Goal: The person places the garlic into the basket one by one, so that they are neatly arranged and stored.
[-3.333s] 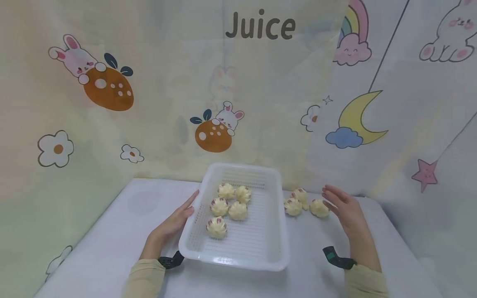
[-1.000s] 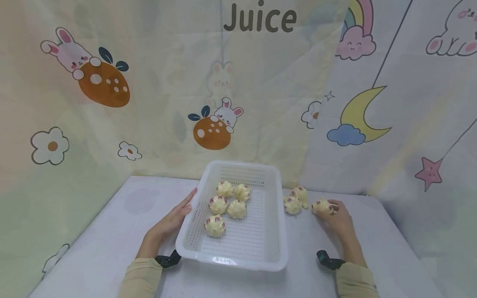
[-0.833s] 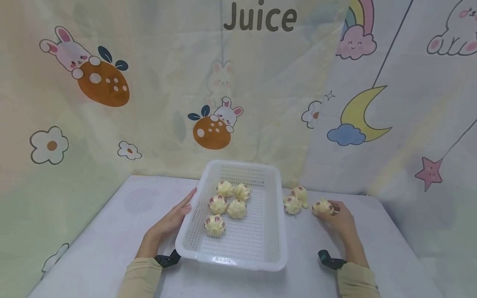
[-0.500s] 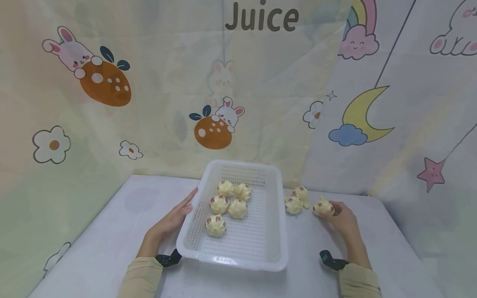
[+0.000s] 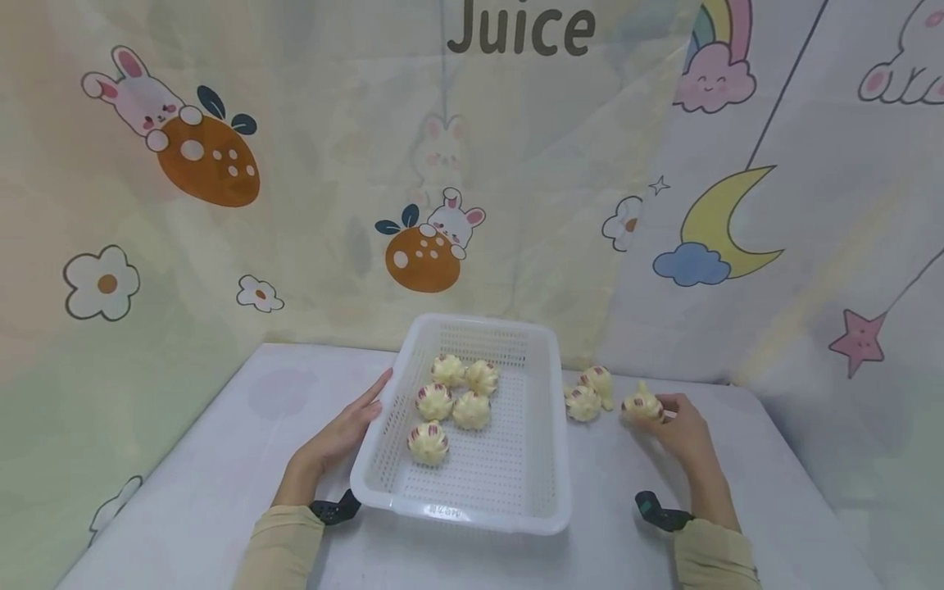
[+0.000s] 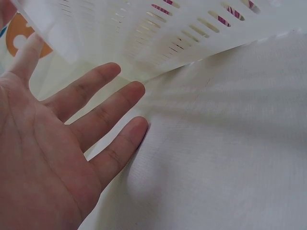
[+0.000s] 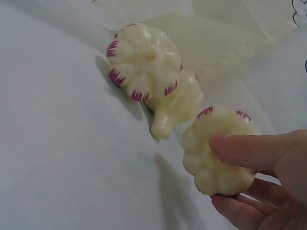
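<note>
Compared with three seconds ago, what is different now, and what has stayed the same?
The right hand, open before, has taken hold of the rightmost garlic bulb between thumb and fingers. The bulb has turned, its stem now pointing up in the head view. The left hand stays at the left side of the basket, the five bulbs remain inside, and the two other bulbs still lie on the table.

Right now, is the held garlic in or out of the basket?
Out: the head view shows the right hand pinching the garlic beyond the right rim of the basket.
</note>
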Available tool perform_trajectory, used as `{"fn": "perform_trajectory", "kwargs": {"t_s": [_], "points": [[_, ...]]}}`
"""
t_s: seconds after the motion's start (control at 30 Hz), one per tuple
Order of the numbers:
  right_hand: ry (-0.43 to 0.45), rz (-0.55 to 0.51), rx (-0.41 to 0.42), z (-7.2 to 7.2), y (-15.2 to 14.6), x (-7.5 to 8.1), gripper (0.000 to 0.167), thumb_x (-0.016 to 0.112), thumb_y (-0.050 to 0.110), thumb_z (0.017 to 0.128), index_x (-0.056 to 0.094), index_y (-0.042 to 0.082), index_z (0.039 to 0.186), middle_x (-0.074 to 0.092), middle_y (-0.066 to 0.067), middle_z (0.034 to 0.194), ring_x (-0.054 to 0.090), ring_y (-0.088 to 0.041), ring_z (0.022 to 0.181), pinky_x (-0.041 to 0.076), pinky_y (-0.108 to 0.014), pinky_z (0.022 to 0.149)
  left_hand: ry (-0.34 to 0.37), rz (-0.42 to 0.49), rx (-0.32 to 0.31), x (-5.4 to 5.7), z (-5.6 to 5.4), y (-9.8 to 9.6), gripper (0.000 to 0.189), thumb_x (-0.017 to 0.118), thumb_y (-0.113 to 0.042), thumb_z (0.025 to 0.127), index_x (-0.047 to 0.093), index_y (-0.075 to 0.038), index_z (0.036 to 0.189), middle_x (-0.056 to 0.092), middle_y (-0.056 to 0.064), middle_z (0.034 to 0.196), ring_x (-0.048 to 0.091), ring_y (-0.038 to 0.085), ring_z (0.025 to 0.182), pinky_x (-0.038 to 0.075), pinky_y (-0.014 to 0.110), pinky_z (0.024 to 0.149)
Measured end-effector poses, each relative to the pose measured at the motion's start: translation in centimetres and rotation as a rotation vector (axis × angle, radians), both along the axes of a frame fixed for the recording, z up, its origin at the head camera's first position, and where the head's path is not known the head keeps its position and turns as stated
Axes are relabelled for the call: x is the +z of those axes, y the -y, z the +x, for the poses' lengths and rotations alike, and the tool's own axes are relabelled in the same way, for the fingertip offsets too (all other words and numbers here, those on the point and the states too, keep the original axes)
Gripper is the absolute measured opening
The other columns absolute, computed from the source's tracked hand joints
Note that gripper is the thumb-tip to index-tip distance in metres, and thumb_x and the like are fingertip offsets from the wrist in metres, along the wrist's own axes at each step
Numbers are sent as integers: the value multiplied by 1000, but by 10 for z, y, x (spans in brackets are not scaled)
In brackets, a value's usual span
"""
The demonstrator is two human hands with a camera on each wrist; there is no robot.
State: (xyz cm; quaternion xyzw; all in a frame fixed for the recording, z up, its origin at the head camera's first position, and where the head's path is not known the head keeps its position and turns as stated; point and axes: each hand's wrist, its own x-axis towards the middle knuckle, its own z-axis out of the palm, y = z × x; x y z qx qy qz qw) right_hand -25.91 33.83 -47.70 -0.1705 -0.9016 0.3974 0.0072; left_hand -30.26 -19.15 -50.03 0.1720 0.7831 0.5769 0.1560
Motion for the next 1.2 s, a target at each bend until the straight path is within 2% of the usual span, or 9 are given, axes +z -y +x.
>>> {"fn": "perform_trajectory", "kwargs": {"t_s": [0.17, 0.37, 0.5, 0.7, 0.87, 1.2], "points": [[-26, 17, 2, 0, -1, 0, 81, 71, 45, 81, 36, -1, 139, 38, -28, 143, 39, -47, 128, 37, -60, 99, 2, 0, 4, 1, 1, 1, 52, 33, -46, 100, 12, -50, 147, 9, -8, 161, 18, 30, 146, 10, 61, 114], [-58, 12, -7, -1, 1, 1, 84, 70, 48, 81, 36, -1, 140, 42, -28, 141, 43, -44, 127, 40, -55, 99, 9, 18, -8, 0, -1, 1, 51, 33, -45, 100, 13, -53, 146, 9, -11, 160, 18, 28, 147, 10, 60, 114], [-77, 5, 0, -1, 3, 6, 82, 71, 48, 80, 38, 0, 139, 44, -28, 140, 45, -43, 127, 42, -54, 98, 5, 31, -15, -2, -2, 1, 51, 33, -43, 101, 13, -52, 147, 9, -11, 160, 18, 28, 146, 11, 59, 114], [-114, -3, 31, 1, 9, 14, 79, 70, 46, 83, 39, -1, 138, 45, -28, 140, 47, -43, 125, 44, -52, 97, -12, 49, -33, -3, -3, 2, 52, 32, -40, 102, 12, -47, 149, 7, -8, 161, 15, 29, 147, 11, 59, 114], [-152, 17, 54, 3, 15, 24, 78, 68, 47, 84, 39, -1, 139, 42, -28, 141, 46, -44, 126, 46, -52, 95, -21, 56, -42, -2, -2, 3, 51, 31, -38, 102, 12, -47, 149, 8, -6, 161, 20, 32, 145, 15, 59, 113], [-161, 19, 66, 6, 34, 47, 80, 68, 47, 83, 37, 2, 141, 40, -26, 142, 44, -43, 129, 47, -50, 95, 16, 39, -19, 2, -1, 2, 52, 34, -42, 101, 12, -48, 148, 11, -6, 161, 19, 31, 146, 11, 61, 113]]}}
